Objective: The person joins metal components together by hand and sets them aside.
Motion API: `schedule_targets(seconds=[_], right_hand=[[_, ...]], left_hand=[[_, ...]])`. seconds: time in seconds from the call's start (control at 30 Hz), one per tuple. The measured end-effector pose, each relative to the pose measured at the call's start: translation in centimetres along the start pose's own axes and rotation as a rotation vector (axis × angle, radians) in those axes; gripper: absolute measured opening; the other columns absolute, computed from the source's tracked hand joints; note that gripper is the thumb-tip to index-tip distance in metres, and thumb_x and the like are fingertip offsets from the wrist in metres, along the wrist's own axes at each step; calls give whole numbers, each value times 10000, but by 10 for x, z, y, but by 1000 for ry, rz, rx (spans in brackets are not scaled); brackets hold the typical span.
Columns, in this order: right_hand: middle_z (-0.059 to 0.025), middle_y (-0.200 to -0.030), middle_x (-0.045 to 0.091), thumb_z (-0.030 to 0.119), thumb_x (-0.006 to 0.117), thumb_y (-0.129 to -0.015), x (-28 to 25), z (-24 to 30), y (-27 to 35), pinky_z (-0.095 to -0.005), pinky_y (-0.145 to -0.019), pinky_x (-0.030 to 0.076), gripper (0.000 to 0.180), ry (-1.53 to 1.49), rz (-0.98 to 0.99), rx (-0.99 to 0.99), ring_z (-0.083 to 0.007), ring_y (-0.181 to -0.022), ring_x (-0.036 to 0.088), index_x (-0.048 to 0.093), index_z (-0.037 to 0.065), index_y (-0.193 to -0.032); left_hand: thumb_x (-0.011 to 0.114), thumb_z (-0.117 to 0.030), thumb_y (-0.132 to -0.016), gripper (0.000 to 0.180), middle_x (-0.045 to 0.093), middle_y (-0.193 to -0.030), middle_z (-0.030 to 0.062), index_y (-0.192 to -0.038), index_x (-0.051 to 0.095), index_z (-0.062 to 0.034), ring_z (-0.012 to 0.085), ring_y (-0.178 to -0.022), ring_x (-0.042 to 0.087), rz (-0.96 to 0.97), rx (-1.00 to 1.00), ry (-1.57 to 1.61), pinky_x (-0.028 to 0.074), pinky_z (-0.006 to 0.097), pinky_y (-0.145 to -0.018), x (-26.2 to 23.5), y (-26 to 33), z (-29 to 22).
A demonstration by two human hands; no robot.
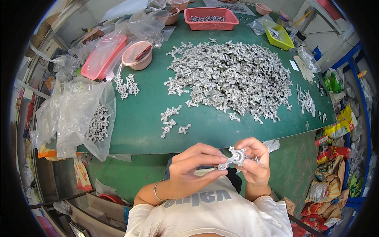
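Observation:
Between my two hands, just off the table's near edge, is a small silver metal casting (238, 157) with a round ringed centre and short arms. The fingertips of my left hand (196, 165) pinch one of its arms. My right hand (256, 164) closes round its other side, thumb below and fingers above. Another bit of shiny metal shows by the right fingers, too small to make out. Beyond my hands lies a wide heap of similar castings (233, 75) on the green table (138, 138). A few loose castings (169, 113) lie nearer, left of the heap.
At the left, a clear plastic bag (75, 118) holds darker metal parts. Behind it stand a pink tray (104, 57) and a round pink basket (137, 55). A red tray (211, 19) and a yellow-green tray (279, 37) stand at the back. Metal strips (306, 99) lie right.

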State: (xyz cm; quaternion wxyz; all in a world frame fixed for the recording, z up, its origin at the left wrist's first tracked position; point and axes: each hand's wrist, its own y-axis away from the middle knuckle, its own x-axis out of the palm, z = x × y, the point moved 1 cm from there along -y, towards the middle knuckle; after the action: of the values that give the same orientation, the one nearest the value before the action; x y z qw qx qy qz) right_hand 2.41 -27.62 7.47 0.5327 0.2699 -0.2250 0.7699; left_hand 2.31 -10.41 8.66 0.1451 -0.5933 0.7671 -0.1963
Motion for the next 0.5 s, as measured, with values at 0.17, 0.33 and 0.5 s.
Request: schedule_targets(seconds=[0.17,0.33,0.5], right_hand=[[-168,-920,580,21,568,-738,-1,0,0,-288,-745,451,305,9,21,-3,-203,-832,585,476,-78,-1012],[-167,-920,583,6,575,-732,1,0,0,-283,-749,452,308,23,2,-14,-196,-837,586,482,-77,-1013],[-157,-931,580,-10,576,-729,-1,0,0,-270,-742,453,307,50,15,-23,-175,-839,580,486,-76,-1015]], left_hand=[[709,62,-611,300,588,-863,144,-891,608,25,194,-764,597,-11,-13,13,518,259,-625,0,1,2],[698,75,-615,295,584,-869,147,-893,607,31,197,-767,595,-14,-27,35,526,264,-643,0,2,2],[665,107,-637,284,569,-892,150,-907,599,49,195,-799,598,-18,-59,58,538,263,-689,0,3,0]])
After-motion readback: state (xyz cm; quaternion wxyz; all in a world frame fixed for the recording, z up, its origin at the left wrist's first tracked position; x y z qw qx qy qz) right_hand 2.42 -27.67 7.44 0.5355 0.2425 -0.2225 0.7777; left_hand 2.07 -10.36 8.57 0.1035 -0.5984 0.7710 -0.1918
